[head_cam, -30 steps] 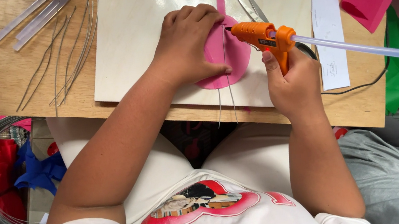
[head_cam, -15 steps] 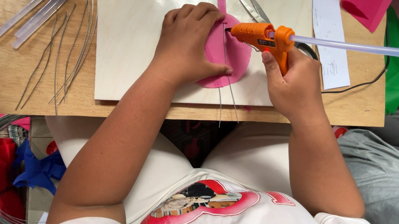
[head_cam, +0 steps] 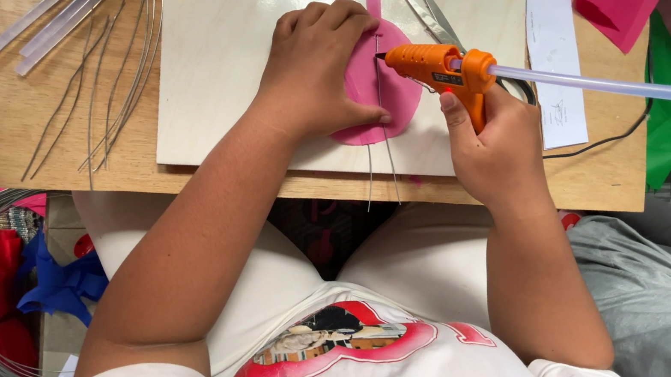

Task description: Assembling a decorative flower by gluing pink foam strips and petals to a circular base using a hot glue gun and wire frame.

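One pink petal (head_cam: 404, 84) under left hand (head_cam: 320, 69)

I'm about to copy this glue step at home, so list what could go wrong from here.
1. The glue gun nozzle sits right beside the left hand pressing the pink petal; fingertips could get burned.
2. The thin wires overhang the table edge and might shift before the glue sets.
3. The scissors lie open just behind the gun, near the right hand.
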